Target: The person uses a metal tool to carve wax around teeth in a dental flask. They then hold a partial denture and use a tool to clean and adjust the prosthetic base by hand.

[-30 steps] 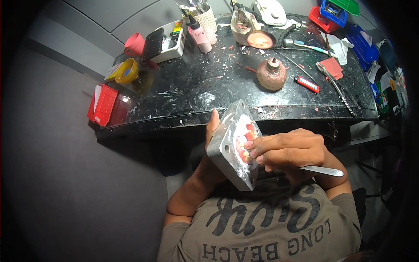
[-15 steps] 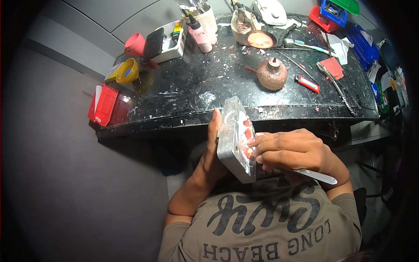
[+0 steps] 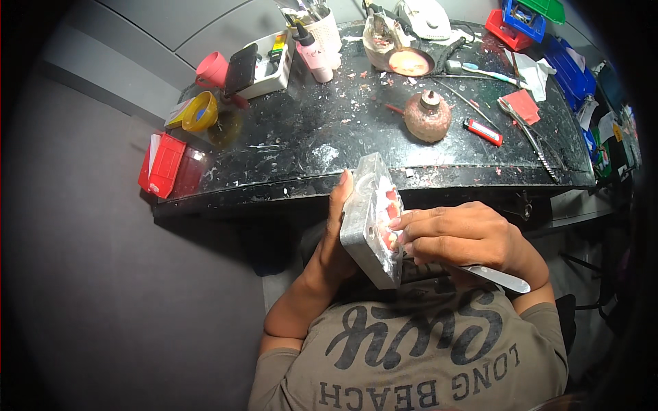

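Note:
My left hand (image 3: 332, 226) grips a metal flask (image 3: 360, 236) from behind, its thumb up along the left side, holding it tilted steeply above my lap. Set in the flask's right-facing side is a dental model (image 3: 391, 236) of pink and red material with pale teeth, ringed by white plaster. My right hand (image 3: 466, 236) has its fingertips on that model, curled, and also holds a metal spatula (image 3: 500, 277), whose flat end sticks out below the fingers toward the right. The undersides of both hands are largely hidden.
The black bench (image 3: 288, 151) carries a round spirit burner (image 3: 426, 120), red lighter (image 3: 482, 131), metal tool (image 3: 528, 137), toothbrush (image 3: 493, 76), pan (image 3: 409, 63), pink bottle (image 3: 317, 58), white tray (image 3: 274, 79), yellow bowl (image 3: 197, 116), pink cup (image 3: 211, 68) and red box (image 3: 163, 168) along the left edge.
Since a second ago the flask has turned so its model side faces further right and is seen more edge-on. My right hand's spatula end has shifted slightly left and down.

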`<state>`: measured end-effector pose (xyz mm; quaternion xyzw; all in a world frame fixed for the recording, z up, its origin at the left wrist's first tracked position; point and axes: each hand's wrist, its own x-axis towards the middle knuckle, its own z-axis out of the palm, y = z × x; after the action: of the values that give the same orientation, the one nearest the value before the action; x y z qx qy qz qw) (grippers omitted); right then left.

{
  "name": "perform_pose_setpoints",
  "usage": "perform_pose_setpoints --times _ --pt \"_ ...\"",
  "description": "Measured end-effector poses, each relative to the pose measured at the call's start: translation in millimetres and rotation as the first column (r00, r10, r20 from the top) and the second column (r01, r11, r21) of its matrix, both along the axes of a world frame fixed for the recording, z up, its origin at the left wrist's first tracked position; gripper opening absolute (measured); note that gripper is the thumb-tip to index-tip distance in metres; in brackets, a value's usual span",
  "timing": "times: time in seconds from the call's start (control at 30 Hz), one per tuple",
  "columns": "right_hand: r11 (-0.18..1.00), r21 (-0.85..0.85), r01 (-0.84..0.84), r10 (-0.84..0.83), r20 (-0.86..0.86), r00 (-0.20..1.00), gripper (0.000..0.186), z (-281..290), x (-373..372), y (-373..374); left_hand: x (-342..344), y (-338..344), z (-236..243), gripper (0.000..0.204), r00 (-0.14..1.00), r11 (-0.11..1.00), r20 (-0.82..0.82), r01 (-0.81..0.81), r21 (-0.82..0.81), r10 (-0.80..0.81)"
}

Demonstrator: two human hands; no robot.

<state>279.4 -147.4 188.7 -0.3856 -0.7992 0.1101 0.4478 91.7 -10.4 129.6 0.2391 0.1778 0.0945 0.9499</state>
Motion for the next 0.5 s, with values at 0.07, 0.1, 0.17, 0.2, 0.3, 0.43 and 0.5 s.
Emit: perform_pose_setpoints --times 0.07,0.1,0.17,0.2,0.3,0.43,0.5 --pt "1.0 0.009 0.003 -0.002 -0.014 1.0 0.023 0 -1 0 3 -3 6 0.084 0.988 0.998 -0.145 -0.038 0.058 0.046" --pt "1.0 0.003 0.003 -0.002 -0.037 0.999 0.022 1 -1 0 3 -3 5 0.082 0.993 0.999 -0.114 -0.031 0.016 0.033" --pt "1.0 -0.002 0.002 -0.002 -0.059 0.998 0.022 1 -2 0 4 -4 3 0.081 0.996 0.999 -0.081 -0.024 -0.024 0.022" --pt "1.0 0.004 0.012 -0.011 -0.066 0.998 0.021 0 -2 0 5 -4 2 0.081 0.995 0.999 -0.097 -0.018 0.04 0.022" --pt "1.0 0.015 0.022 -0.021 -0.066 0.998 0.021 -1 -2 1 3 -3 -5 0.08 0.998 1.0 -0.062 -0.018 0.007 0.019" --pt "0.999 0.039 0.033 -0.031 -0.052 0.998 0.021 -5 -2 2 4 -2 -5 0.079 1.0 0.985 0.003 -0.009 -0.174 0.01" --pt "0.998 0.044 0.039 -0.037 -0.043 0.998 0.021 -3 -2 3 6 -3 -2 0.079 1.0 0.983 0.013 0.004 -0.185 -0.001"
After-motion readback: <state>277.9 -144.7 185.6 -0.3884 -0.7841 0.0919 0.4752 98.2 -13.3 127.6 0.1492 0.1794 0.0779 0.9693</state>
